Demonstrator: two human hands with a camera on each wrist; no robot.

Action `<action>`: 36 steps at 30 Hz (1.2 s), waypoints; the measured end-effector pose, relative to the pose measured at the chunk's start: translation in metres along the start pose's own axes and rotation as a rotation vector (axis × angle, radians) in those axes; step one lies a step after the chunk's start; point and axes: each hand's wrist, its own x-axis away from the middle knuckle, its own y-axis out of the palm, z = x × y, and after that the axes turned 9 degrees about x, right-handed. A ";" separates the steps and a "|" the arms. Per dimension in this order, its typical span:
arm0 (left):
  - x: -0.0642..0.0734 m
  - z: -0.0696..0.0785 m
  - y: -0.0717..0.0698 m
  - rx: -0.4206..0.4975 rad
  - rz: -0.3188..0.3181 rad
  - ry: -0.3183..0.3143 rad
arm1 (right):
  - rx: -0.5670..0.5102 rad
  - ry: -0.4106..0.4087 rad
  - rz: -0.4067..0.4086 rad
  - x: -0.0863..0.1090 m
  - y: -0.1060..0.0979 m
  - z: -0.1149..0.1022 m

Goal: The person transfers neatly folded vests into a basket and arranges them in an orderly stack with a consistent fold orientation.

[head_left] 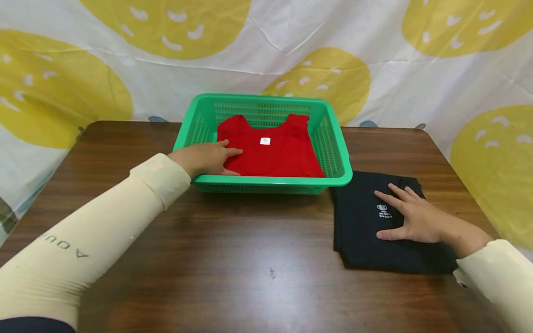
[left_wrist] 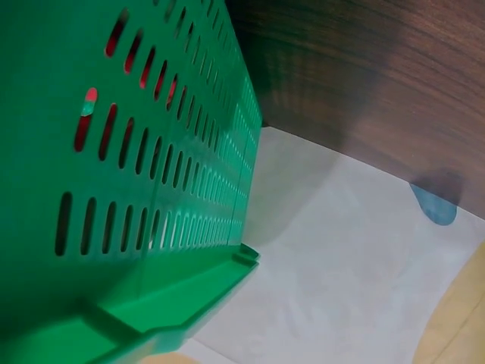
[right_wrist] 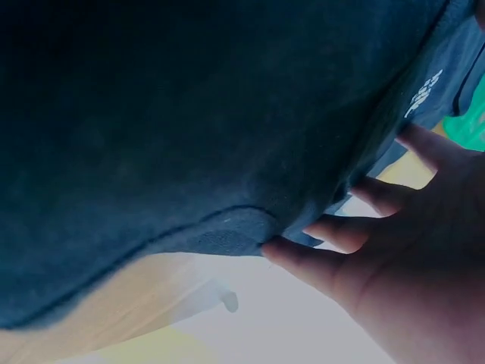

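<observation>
A red sleeveless top (head_left: 270, 155) with a small white label lies inside a green plastic basket (head_left: 266, 180). My left hand (head_left: 208, 157) reaches over the basket's front left rim, its fingers extended on the left part of the top. In the left wrist view only the slotted basket wall (left_wrist: 151, 152) shows, with red cloth behind some slots; the hand itself is out of that view. To the right, a folded black garment (head_left: 358, 222) with a white print lies on the table. My right hand (head_left: 416, 219) rests on it with fingers spread, and its fingertips touch the dark cloth (right_wrist: 227, 136) in the right wrist view.
The brown wooden table (head_left: 250, 277) carries the basket near its back edge. Behind it hangs a white cloth (head_left: 225, 78) with large yellow shapes. The black garment's upper left corner lies close by the basket's front right corner.
</observation>
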 end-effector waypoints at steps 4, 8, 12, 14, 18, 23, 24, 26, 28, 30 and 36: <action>0.001 0.000 -0.001 0.005 0.003 0.006 | 0.027 -0.006 0.024 0.009 0.003 -0.007; 0.001 0.000 -0.002 0.010 0.002 0.009 | 0.060 -0.010 0.037 0.015 0.003 -0.015; 0.001 -0.001 -0.002 0.018 -0.005 0.000 | 0.100 -0.020 0.033 0.019 0.002 -0.026; 0.001 -0.002 -0.001 0.018 -0.007 -0.002 | 0.110 -0.028 0.029 0.021 0.001 -0.031; 0.000 -0.002 -0.001 0.015 -0.004 0.003 | 0.144 -0.046 0.032 0.025 0.001 -0.044; 0.001 -0.001 -0.002 0.014 -0.007 0.002 | 0.178 -0.080 0.051 0.028 0.003 -0.063; 0.001 -0.001 -0.002 0.012 -0.007 0.002 | 0.180 -0.088 0.056 0.028 0.003 -0.066; 0.001 -0.001 -0.002 0.014 -0.007 0.003 | 0.181 -0.107 0.063 0.030 0.004 -0.074; 0.001 -0.001 -0.002 0.015 -0.008 0.004 | 0.183 -0.122 0.069 0.031 0.004 -0.081; 0.001 0.000 -0.002 0.015 -0.011 0.002 | 0.188 -0.134 0.072 0.031 0.004 -0.087; 0.001 0.000 -0.002 0.015 -0.025 -0.014 | 0.227 -0.156 0.091 0.028 0.003 -0.107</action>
